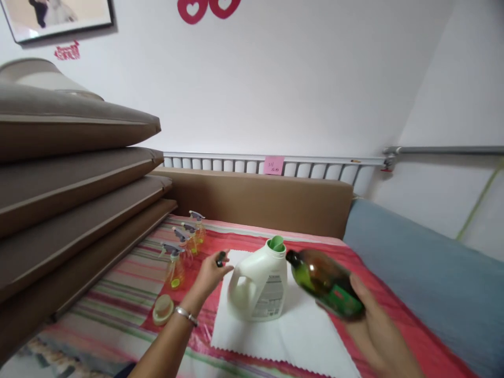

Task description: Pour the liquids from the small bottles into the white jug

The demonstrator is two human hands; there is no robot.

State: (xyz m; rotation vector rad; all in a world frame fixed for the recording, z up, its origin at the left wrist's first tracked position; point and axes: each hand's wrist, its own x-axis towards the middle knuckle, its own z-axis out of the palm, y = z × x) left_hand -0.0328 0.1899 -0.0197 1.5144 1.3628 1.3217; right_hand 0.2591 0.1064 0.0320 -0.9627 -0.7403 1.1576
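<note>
My right hand [368,310] is wrapped round a dark green-brown bottle [318,275]. The bottle lies nearly level, its open black neck pointing left beside the mouth of a white jug [271,286]. That jug stands upright on a white cloth [311,344] and has a green spout inside its opening. Left of the jug, my left hand [209,274] pinches a small black cap [221,258] between its fingers. A pale, round lid [163,310] sits near my left wrist.
Several clear spray bottles [175,275] with yellow liquid stand in a row at the left. Stacked grey-brown cushions [79,184] rise beyond them. A brown board [260,202] closes off the back, and a blue-grey padded side [425,273] runs along the right.
</note>
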